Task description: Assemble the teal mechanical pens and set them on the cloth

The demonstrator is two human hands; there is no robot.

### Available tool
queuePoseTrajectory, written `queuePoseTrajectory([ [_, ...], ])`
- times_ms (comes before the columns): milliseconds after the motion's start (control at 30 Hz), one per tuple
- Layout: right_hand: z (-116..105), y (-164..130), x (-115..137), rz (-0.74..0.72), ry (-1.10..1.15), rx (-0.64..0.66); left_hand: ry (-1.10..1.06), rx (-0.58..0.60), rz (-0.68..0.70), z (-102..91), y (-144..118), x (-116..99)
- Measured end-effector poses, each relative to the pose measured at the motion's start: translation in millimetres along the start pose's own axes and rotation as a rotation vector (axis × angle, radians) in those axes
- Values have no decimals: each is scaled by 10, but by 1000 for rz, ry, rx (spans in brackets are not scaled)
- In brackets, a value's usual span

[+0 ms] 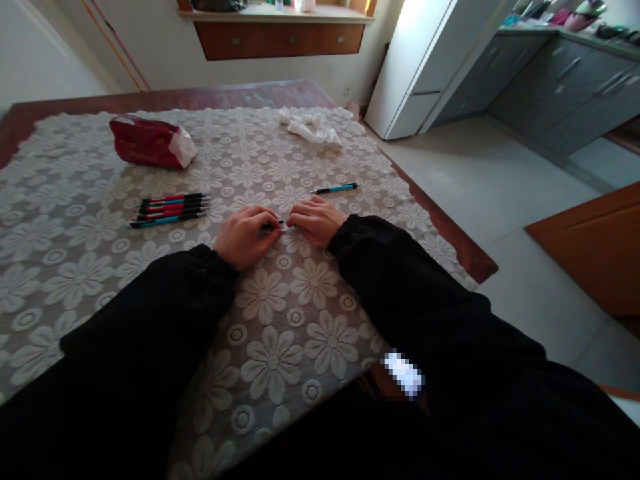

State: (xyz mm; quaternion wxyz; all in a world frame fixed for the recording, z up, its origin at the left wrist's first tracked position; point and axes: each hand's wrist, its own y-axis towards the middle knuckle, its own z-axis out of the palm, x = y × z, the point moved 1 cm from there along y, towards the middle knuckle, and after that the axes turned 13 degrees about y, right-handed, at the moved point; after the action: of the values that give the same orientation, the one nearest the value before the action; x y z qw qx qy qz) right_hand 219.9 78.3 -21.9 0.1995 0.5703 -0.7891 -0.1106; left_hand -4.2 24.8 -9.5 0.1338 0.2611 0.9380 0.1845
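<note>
My left hand (249, 237) and my right hand (317, 221) meet low over the lace tablecloth, fingers pinched close together. A small dark end of a pen (281, 222) shows at the fingertips of my left hand. A bit of blue pen barrel peeks out under my right fingers, and a thin pale piece lies between the two hands. Most of what I hold is covered by my fingers. Just beyond my right hand lies a blue and black pen (335, 189). To the left, several red, blue and black pens (170, 210) lie side by side in a row.
A red pencil case (150, 142) sits at the back left of the table. Crumpled white plastic (313, 129) lies at the back right. The flowered lace tablecloth (273, 360) covers most of the wooden table, whose bare edge (450, 233) runs down the right side.
</note>
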Motion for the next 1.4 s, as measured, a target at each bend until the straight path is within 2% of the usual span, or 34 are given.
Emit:
queuePoseTrajectory([
  [267, -10, 12, 59, -72, -77, 37, 20, -2, -23, -3, 7, -5],
  [500, -9, 21, 79, -79, -120, 75, 29, -14, -14, 9, 3, 14],
  [833, 5, 36, 134, -86, -153, 47, 2, -9, 91, -14, 8, -5],
  [1200, 4, 39, 135, -85, -137, 3, 3, -14, 105, -14, 6, -4],
  [1400, -21, 57, 155, -30, -79, 117, -10, 0, 121, -23, 7, -13],
])
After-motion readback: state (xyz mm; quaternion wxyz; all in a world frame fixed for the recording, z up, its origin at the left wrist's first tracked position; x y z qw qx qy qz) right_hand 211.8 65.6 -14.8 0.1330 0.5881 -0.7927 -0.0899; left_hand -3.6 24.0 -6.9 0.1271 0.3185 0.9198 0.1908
